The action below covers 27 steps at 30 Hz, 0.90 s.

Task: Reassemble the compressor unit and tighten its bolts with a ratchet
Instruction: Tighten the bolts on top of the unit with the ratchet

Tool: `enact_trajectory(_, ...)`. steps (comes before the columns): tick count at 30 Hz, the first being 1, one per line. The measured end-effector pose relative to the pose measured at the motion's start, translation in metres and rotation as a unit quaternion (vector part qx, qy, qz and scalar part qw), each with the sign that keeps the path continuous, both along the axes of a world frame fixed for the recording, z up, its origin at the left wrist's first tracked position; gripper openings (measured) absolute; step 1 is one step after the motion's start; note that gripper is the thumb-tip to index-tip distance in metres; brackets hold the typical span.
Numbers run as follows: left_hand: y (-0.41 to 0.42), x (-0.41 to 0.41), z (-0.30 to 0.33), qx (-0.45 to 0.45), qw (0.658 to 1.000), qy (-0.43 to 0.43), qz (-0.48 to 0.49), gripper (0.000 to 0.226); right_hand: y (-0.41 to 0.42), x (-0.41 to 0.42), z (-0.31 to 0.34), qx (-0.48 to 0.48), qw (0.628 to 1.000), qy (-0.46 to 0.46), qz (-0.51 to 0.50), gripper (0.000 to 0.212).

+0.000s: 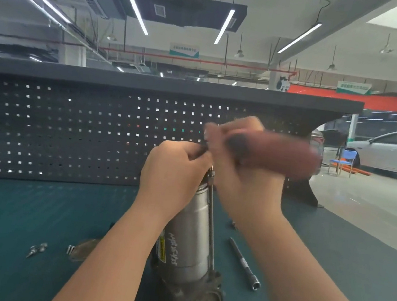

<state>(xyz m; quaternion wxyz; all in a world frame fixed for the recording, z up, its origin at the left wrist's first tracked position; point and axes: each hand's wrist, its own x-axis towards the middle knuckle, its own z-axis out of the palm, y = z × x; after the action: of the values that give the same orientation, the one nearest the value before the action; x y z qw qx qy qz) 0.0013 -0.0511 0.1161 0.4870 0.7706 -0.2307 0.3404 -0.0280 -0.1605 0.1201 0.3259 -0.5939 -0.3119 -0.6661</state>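
Teal tabletop (30, 216), pegboard behind. Compressor unit (191, 246) upright at near centre. My left hand (174, 170) grips its top; right hand (243, 172) clasps the blurred ratchet (276, 153) there. Extension bar (244, 264) lies right.

Dark pegboard (67, 132) behind teal bench mat (17, 214); white car (396, 150) and blue chair (345, 158) beyond.

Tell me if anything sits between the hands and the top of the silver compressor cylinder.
Nothing visible does. The left hand and the right hand are both already at the top end of the silver compressor cylinder, the right gripping a blurred reddish ratchet handle. The long through-bolt runs alongside, not between.
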Motion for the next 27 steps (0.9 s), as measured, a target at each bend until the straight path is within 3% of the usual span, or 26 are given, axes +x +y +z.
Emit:
enact_trajectory(2, 0.000, -0.002, 0.000, -0.023, 0.999, 0.001, -0.027, 0.026, -0.005, 0.001, 0.001, 0.181, 0.963, 0.070, 0.187, 0.019)
enact_trajectory(4, 0.000, -0.004, 0.000, -0.019, 0.999, 0.001, -0.040, 0.026, -0.015, 0.007, 0.007, 0.376, 0.824, 0.191, 0.378, 0.022)
enact_trajectory(5, -0.001, -0.005, -0.001, -0.020, 0.999, 0.000, -0.045, 0.028, -0.018, 0.012, 0.008, 0.427, 0.753, 0.242, 0.438, 0.024)
enact_trajectory(6, -0.001, -0.005, -0.001, -0.020, 0.999, 0.002, -0.045, 0.027, -0.019, 0.014, 0.009, 0.438, 0.723, 0.269, 0.461, 0.025)
enact_trajectory(7, -0.001, -0.005, -0.001, -0.023, 0.999, 0.011, -0.042, 0.026, -0.021, 0.014, 0.010, 0.416, 0.742, 0.268, 0.452, 0.025)
enact_trajectory(8, -0.001, -0.004, -0.001, -0.027, 0.999, 0.021, -0.042, 0.026, -0.022, 0.012, 0.010, 0.360, 0.800, 0.242, 0.415, 0.024)
enact_trajectory(10, -0.002, -0.006, 0.000, -0.041, 0.997, 0.036, -0.050, 0.024, -0.021, 0.001, 0.011, 0.160, 0.945, 0.144, 0.245, 0.021)
enact_trajectory(11, -0.002, -0.006, 0.000, -0.033, 0.998, 0.026, -0.044, 0.021, -0.021, -0.003, 0.011, 0.042, 0.983, 0.104, 0.148, 0.021)
enact_trajectory(13, -0.001, -0.009, 0.002, 0.005, 1.000, 0.001, -0.013, 0.033, -0.021, -0.004, 0.011, -0.108, 0.993, 0.036, 0.016, 0.028)
enact_trajectory(14, 0.000, -0.009, 0.002, 0.007, 1.000, 0.003, -0.009, 0.039, -0.022, -0.003, 0.010, -0.114, 0.993, 0.017, 0.011, 0.030)
enact_trajectory(16, -0.001, -0.009, 0.001, -0.015, 0.999, 0.021, -0.047, 0.026, -0.023, 0.001, 0.010, 0.017, 0.989, 0.056, 0.133, 0.022)
enact_trajectory(17, -0.001, -0.009, 0.002, -0.029, 0.997, 0.034, -0.063, 0.018, -0.026, 0.004, 0.011, 0.139, 0.953, 0.116, 0.244, 0.022)
enact_trajectory(19, -0.003, -0.009, 0.001, -0.038, 0.996, 0.033, -0.073, 0.021, -0.028, 0.012, 0.013, 0.348, 0.775, 0.261, 0.458, 0.028)
enact_trajectory(20, -0.003, -0.008, 0.001, -0.031, 0.997, 0.023, -0.063, 0.025, -0.027, 0.017, 0.011, 0.399, 0.705, 0.299, 0.505, 0.032)
enact_trajectory(21, -0.003, -0.007, 0.000, -0.021, 0.998, 0.013, -0.051, 0.026, -0.027, 0.019, 0.010, 0.412, 0.689, 0.306, 0.512, 0.033)
enact_trajectory(22, -0.003, -0.006, -0.001, -0.022, 0.999, 0.014, -0.047, 0.024, -0.025, 0.020, 0.009, 0.390, 0.722, 0.283, 0.497, 0.030)
enact_trajectory(23, -0.003, -0.007, -0.001, -0.033, 0.998, 0.019, -0.059, 0.019, -0.024, 0.016, 0.009, 0.339, 0.790, 0.239, 0.452, 0.026)
enact_trajectory(25, 0.000, -0.007, 0.000, -0.050, 0.996, 0.033, -0.063, 0.012, -0.021, 0.004, 0.010, 0.138, 0.957, 0.100, 0.237, 0.021)
enact_trajectory(26, 0.001, -0.007, 0.002, -0.036, 0.997, 0.032, -0.052, 0.014, -0.020, 0.000, 0.011, 0.010, 0.994, 0.034, 0.100, 0.022)
enact_trajectory(27, 0.001, -0.008, 0.003, -0.001, 0.999, 0.035, -0.033, 0.018, -0.018, -0.002, 0.010, -0.097, 0.995, -0.024, -0.015, 0.021)
